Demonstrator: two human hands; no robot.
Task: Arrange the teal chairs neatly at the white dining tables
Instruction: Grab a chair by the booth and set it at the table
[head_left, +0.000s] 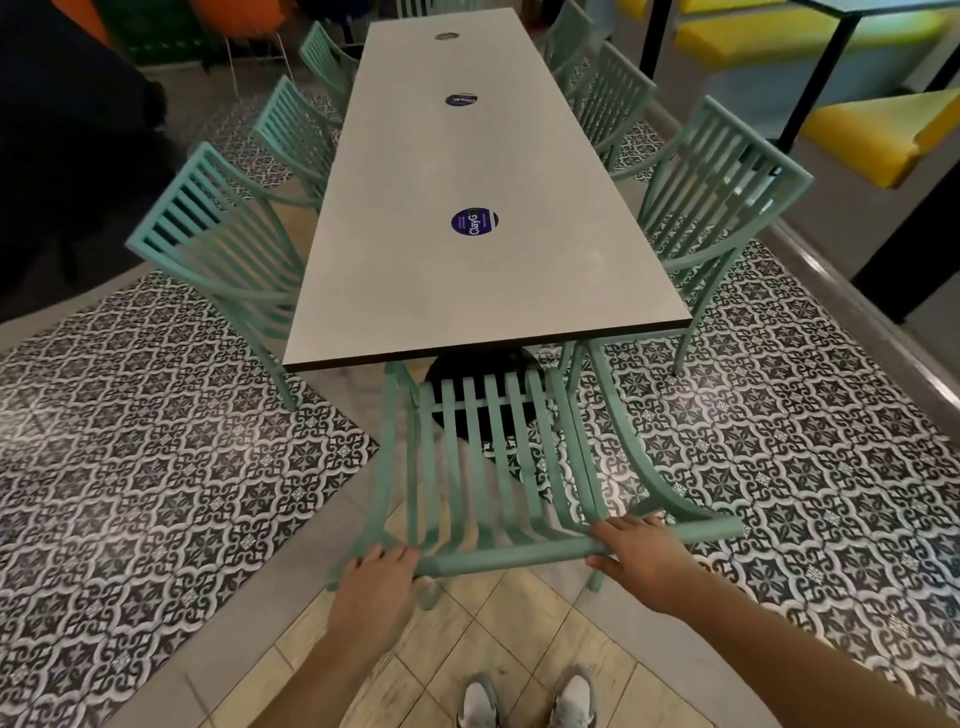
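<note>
A teal slatted chair (498, 457) stands at the near end of the long white table (467, 280), its seat partly under the table edge. My left hand (382, 579) grips the left part of the chair's top rail, and my right hand (631, 551) grips the rail right of centre. Along the table's left side stand three teal chairs, the nearest one (218, 244). Three more line the right side, the nearest one (711, 192). All of them face the table.
Round stickers (474, 222) lie along the table's middle. Patterned black-and-white tiles (156, 467) cover the floor on both sides, with beige tiles under my feet. Yellow benches (878, 135) and a black table leg (810, 88) are at the far right.
</note>
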